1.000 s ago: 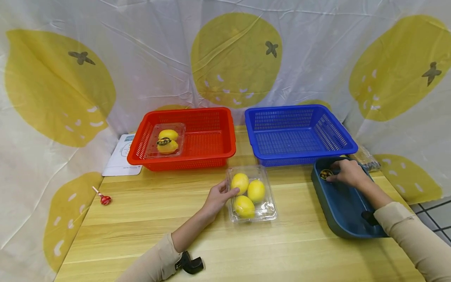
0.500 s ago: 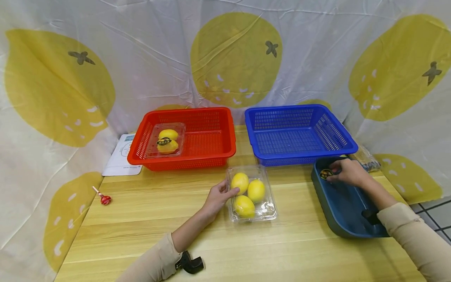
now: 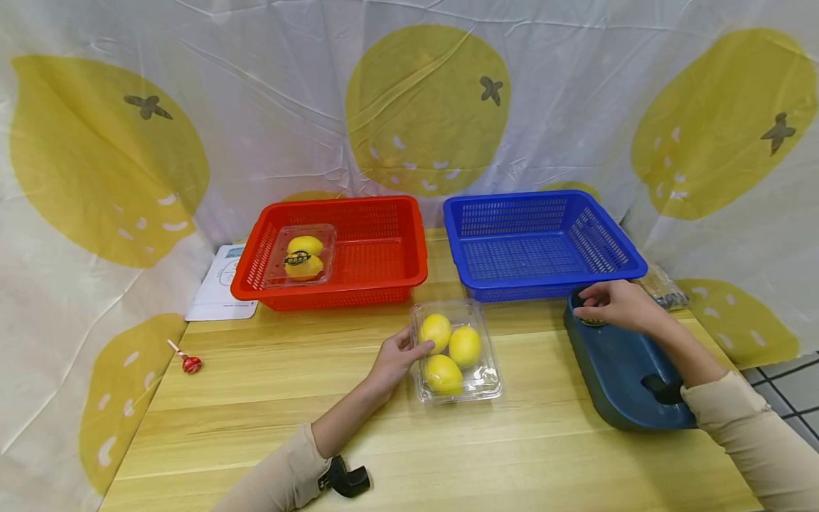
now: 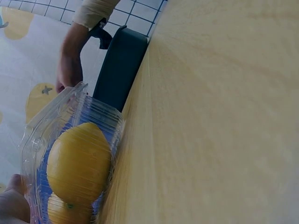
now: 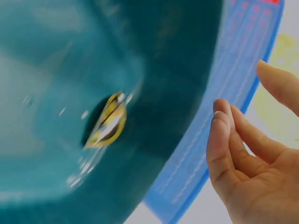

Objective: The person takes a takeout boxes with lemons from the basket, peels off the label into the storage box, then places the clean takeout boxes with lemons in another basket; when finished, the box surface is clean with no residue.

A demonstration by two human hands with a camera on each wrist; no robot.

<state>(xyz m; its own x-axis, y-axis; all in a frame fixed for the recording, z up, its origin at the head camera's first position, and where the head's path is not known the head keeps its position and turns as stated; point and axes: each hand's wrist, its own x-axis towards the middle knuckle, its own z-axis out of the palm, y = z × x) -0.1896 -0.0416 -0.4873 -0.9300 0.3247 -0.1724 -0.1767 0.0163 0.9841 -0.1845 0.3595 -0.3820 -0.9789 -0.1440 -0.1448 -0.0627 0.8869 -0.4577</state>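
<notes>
My left hand (image 3: pixel 397 361) holds the left edge of a clear plastic clamshell box (image 3: pixel 480 380), its thumb over the rim. Inside lie three lemons (image 3: pixel 465 346); the left wrist view shows a lemon (image 4: pixel 79 161) close through the ribbed wall. My right hand (image 3: pixel 623 307) hovers over the far end of a dark teal basin (image 3: pixel 591 377). Its fingers are loosely bent, the thumb stands apart, and nothing shows between them. In the basin, below the fingers, lies a black-and-gold oval sticker (image 5: pixel 110 121). Glints around it look like clear plastic, but I cannot tell.
A red basket (image 3: pixel 377 259) at the back left holds a clear box with two lemons (image 3: pixel 306 246) and a similar sticker. Behind the basin stands a blue basket (image 3: pixel 518 256). A lollipop (image 3: pixel 190 363) and a white card (image 3: pixel 217 299) lie left. A clear bag (image 3: pixel 665 284) sits right.
My right hand has come up off the sticker and a little left, leaving the sticker in the basin. The left hand and its box have stayed put.
</notes>
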